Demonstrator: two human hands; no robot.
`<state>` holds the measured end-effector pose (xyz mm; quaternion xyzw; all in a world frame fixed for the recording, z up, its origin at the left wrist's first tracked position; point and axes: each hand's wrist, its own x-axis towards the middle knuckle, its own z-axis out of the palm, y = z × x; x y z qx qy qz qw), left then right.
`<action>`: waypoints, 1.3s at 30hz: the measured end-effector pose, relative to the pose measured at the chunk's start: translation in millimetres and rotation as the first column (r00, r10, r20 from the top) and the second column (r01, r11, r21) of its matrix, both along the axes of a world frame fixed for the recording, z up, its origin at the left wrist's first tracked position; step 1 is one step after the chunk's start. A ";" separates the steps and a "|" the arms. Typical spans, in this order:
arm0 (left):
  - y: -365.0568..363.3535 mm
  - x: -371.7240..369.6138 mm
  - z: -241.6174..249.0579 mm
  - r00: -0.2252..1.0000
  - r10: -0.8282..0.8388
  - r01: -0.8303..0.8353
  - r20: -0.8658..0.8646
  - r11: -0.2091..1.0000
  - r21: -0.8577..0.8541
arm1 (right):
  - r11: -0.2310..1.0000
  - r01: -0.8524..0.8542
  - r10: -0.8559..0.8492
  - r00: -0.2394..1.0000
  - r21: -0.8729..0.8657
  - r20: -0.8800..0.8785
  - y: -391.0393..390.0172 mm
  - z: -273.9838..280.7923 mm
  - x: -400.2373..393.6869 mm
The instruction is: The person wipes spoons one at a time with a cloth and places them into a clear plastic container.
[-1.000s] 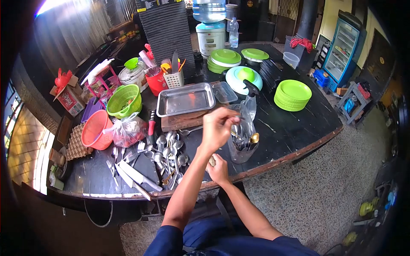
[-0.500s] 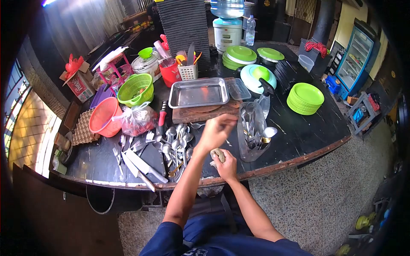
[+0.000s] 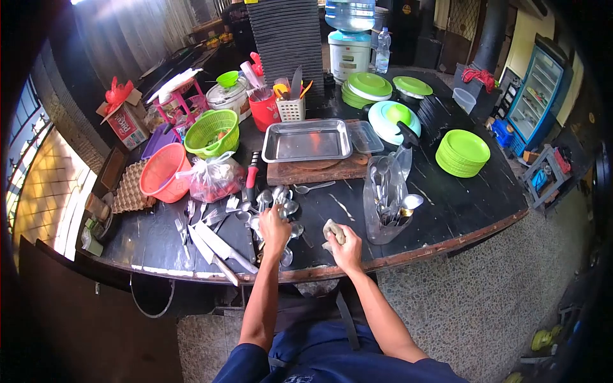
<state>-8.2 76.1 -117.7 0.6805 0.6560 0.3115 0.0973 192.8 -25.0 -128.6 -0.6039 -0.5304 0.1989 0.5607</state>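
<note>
My left hand (image 3: 274,230) is down in the loose pile of metal spoons (image 3: 287,208), its fingers closed together around a spoon that they mostly cover. A crumpled pale cloth (image 3: 333,233) is bunched in my right hand (image 3: 347,249), held just above the table's front part. To the right of that hand stands a clear plastic container (image 3: 384,233) with spoons and other cutlery upright in it. Left of the pile lie two large knives (image 3: 220,246) and several forks (image 3: 183,231).
A steel tray (image 3: 308,142) rests on a wooden board (image 3: 319,171) behind my hands. A red basket (image 3: 164,172), a green basket (image 3: 211,134) and a plastic bag (image 3: 217,179) stand at left. Green plates (image 3: 462,153) are stacked at right, beyond the container.
My left hand has moved from beside the cutlery container down and left to the spoon pile. My right hand still holds the cloth and has shifted slightly in view.
</note>
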 end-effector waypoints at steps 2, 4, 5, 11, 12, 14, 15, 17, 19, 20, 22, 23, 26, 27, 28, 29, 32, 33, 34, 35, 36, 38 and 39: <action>0.7 2.6 1.4 1.000 0.021 -0.022 0.014 0.995 0.098 | 1.000 -0.002 0.002 1.000 -0.013 -0.003 -0.6 0.0 0.2; 1.2 1.4 4.0 0.995 -0.035 0.026 0.094 0.995 0.097 | 1.000 0.003 -0.003 1.000 -0.007 0.005 -0.7 0.7 0.6; -0.1 2.8 4.2 0.995 -0.032 0.015 0.097 0.985 0.172 | 1.000 0.002 -0.002 1.000 -0.006 0.002 -0.8 0.8 0.3; -12.5 10.2 37.0 0.810 -0.134 0.013 0.571 0.977 0.211 | 1.000 0.009 -0.009 1.000 0.003 0.017 -0.5 -1.0 0.2; -17.6 13.5 46.2 0.696 -0.107 0.020 0.710 0.991 0.129 | 1.000 0.013 -0.013 1.000 0.006 0.011 -0.4 -1.0 -0.1; -32.9 18.3 52.9 0.573 -0.145 0.099 0.807 0.989 0.108 | 1.000 0.018 -0.018 1.000 0.013 0.003 0.0 -2.3 -0.2; -41.4 19.5 50.3 0.524 -0.123 0.125 0.843 0.990 0.066 | 0.999 0.022 -0.022 1.000 0.024 -0.008 0.1 -3.1 0.1; -55.3 23.6 48.9 0.461 -0.080 0.205 0.884 0.979 -0.018 | 0.999 0.029 -0.028 0.999 0.037 -0.018 2.2 -4.3 0.4; -74.5 30.7 65.3 0.413 -0.085 0.259 0.907 0.965 -0.028 | 1.000 0.022 -0.021 0.996 0.014 -0.092 2.0 -5.6 0.8; -83.1 33.6 69.9 0.365 -0.083 0.310 0.927 0.950 -0.037 | 1.000 0.020 -0.019 0.996 0.011 -0.089 0.9 -5.8 1.8; -89.9 35.0 67.6 0.352 -0.045 0.295 0.935 0.953 -0.066 | 0.998 0.032 -0.043 0.977 -0.058 -0.209 1.1 -3.9 3.3; -89.9 35.0 67.2 0.370 -0.041 0.316 0.928 0.945 -0.085 | 0.996 0.046 -0.061 0.974 -0.073 -0.219 0.9 -3.1 3.2; -93.5 35.4 69.0 0.354 -0.020 0.311 0.935 0.946 -0.098 | 0.998 0.025 -0.040 0.945 -0.049 -0.325 -3.7 7.7 -1.7; -95.3 36.1 72.0 0.298 -0.020 0.332 0.954 0.940 -0.084 | 0.998 0.021 -0.037 0.945 -0.051 -0.325 -7.2 20.6 -5.4; -96.6 36.1 73.4 0.240 -0.020 0.354 0.970 0.933 -0.068 | 0.999 0.007 -0.018 0.926 -0.032 -0.376 -10.6 37.5 -10.9; -94.5 34.1 67.7 0.249 -0.064 0.382 0.966 0.924 -0.037 | 1.000 -0.005 0.000 0.905 -0.010 -0.426 -12.5 53.3 -15.1; -103.5 34.6 91.8 0.326 -0.036 0.385 0.945 0.918 -0.098 | 0.975 0.000 0.034 0.988 0.220 -0.149 -13.1 85.0 -22.1; -110.2 38.2 106.7 0.319 0.006 0.355 0.948 0.927 -0.125 | 0.952 -0.047 0.065 0.997 0.302 -0.049 -16.4 99.3 -23.9; -111.0 40.3 105.1 0.318 0.007 0.352 0.948 0.928 -0.125 | 0.952 -0.050 0.068 0.997 0.302 -0.047 -14.1 100.6 -23.1; -111.9 41.8 101.6 0.318 -0.033 0.328 0.947 0.942 -0.077 | 0.922 -0.160 0.102 0.979 0.352 0.178 -12.3 100.9 -21.4; -113.1 43.5 97.7 0.320 -0.072 0.302 0.945 0.953 -0.029 | 0.885 -0.277 0.118 0.911 0.374 0.396 -11.5 100.2 -19.7; -111.2 44.9 82.0 0.511 -0.125 0.247 0.850 0.969 -0.005 | 0.893 -0.315 0.136 0.869 0.320 0.475 -9.0 96.0 -15.5; -112.6 43.5 83.8 0.491 -0.115 0.271 0.864 0.962 -0.026 | 0.895 -0.302 0.100 0.853 0.328 0.512 -6.8 95.4 -13.6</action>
